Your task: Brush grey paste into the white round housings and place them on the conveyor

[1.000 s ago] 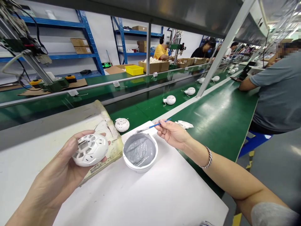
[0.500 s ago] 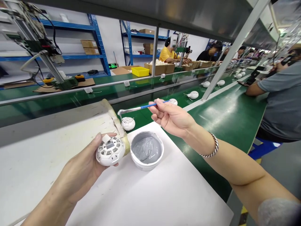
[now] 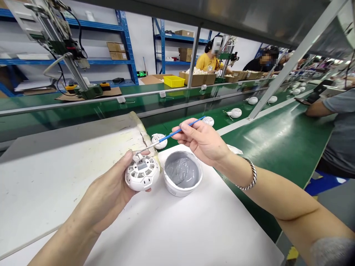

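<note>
My left hand [image 3: 111,195] is closed around a round white plastic housing [image 3: 142,177] with slotted openings on its upper face. A small white tab [image 3: 138,158] stands up at the housing's far left edge. In my right hand [image 3: 202,142] a thin brush [image 3: 169,136] with a blue handle is pinched between thumb and fingers. Its grey-coated tip reaches the tab and seems to touch it. Just right of the housing, a white tub [image 3: 177,192] of grey paste [image 3: 184,171] rests on the white board [image 3: 177,229].
Similar white housings [image 3: 159,141] lie along the green conveyor [image 3: 177,111] behind the tub. A metal post [image 3: 291,66] slants up at the right. A machine stand [image 3: 74,70] is at the back left, and a yellow bin [image 3: 174,81] beyond the belt. A co-worker [image 3: 338,111] sits at right.
The brush has come down and left, from above the belt to the tab on the housing. My view has shifted slightly, so the surroundings appear further right.
</note>
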Motion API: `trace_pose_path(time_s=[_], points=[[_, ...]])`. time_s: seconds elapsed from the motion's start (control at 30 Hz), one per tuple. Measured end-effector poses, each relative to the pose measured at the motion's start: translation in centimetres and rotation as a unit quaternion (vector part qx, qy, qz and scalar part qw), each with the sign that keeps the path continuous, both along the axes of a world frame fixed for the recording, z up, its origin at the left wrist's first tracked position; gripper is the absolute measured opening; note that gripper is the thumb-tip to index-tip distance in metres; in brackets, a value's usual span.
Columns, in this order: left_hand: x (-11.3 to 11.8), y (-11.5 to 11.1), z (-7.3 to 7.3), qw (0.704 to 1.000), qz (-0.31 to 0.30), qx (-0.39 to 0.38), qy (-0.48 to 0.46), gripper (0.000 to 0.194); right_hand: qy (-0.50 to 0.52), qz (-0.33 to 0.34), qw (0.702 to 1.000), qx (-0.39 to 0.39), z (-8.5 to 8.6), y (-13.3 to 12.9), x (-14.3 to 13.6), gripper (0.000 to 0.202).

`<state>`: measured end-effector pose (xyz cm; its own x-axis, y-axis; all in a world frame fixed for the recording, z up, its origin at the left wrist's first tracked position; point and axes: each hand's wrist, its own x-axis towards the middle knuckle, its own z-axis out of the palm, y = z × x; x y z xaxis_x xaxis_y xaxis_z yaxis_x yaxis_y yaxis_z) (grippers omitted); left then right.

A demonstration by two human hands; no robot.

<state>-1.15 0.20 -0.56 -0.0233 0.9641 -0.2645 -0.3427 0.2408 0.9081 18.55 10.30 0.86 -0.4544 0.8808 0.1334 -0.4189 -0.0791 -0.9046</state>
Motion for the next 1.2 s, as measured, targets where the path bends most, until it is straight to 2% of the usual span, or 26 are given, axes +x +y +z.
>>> trace_pose_path(time_s=[0.13, 0.37, 0.57, 0.7, 0.87, 1.0, 1.2], points=[[0.2, 0.0, 0.2, 1.0, 0.012, -0.009, 0.009, 0.033, -0.013, -0.029, 0.997, 0.07, -0.7, -0.7, 0.4, 0.024], [0.2, -0.3, 0.1, 1.0, -0.004, 0.004, 0.031, 0.028, -0.037, -0.073, 0.983, 0.166, -1.3, -2.6, 1.3, 0.008], [0.2, -0.3, -0.5, 0.996, -0.005, -0.009, 0.085, 0.042, -0.047, -0.093, 0.963, 0.248, -1.4, -3.6, 2.1, 0.004], [0.7, -0.4, -0.3, 0.995, 0.001, -0.013, 0.094, 0.049, -0.04, -0.107, 0.956, 0.272, -1.1, -3.7, 2.8, 0.008], [1.1, -0.4, -0.2, 0.996, 0.028, -0.021, 0.081, 0.042, -0.007, -0.141, 0.936, 0.323, -0.7, -3.6, 3.9, 0.013], [1.0, -0.3, -0.9, 0.995, 0.012, -0.003, 0.097, 0.046, 0.001, -0.147, 0.933, 0.329, -0.8, -4.0, 4.1, 0.017], [1.3, -0.7, -1.2, 0.987, 0.016, 0.059, 0.152, 0.041, 0.009, -0.142, 0.935, 0.326, -1.1, -4.4, 4.2, 0.017]])
